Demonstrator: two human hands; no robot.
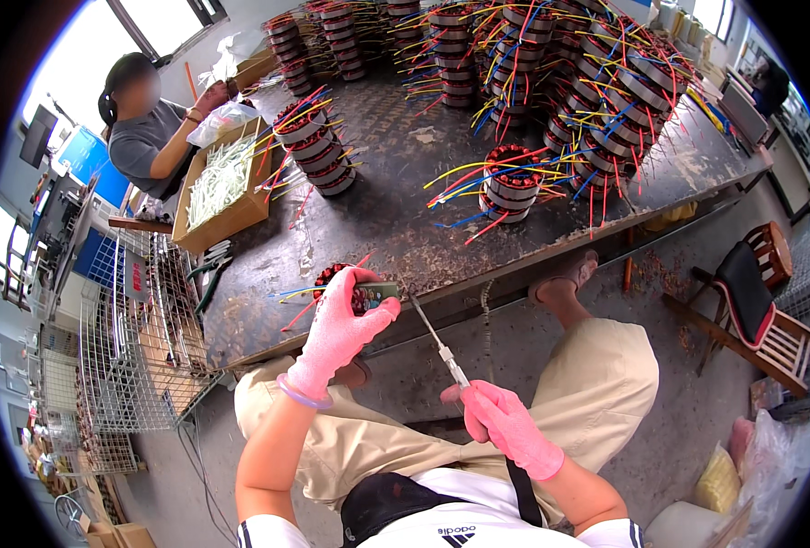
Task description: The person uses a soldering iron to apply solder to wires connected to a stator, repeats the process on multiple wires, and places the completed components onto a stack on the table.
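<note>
My left hand [339, 320], in a pink glove, is closed on a motor stator [330, 274] at the table's near edge. Red windings and red, yellow and blue wires show past the fingers; the glove hides much of it. A small grey-green piece [379, 292] sticks out between thumb and fingers. In my right hand [513, 425], also gloved in pink, is a slim hand tool [453, 365] with a pale handle and a long thin metal shaft. Its tip points up and left toward the table edge, close to the stator; whether it touches anything I cannot tell.
Stacks of wired stators [514, 78] cover the far and right side of the dark table [386, 183]. A shorter stack [318, 151] stands left of the middle. Beside it are a cardboard box [227, 205] of white tubes and green-handled pliers [211, 279]. A co-worker [144, 128] sits behind the box.
</note>
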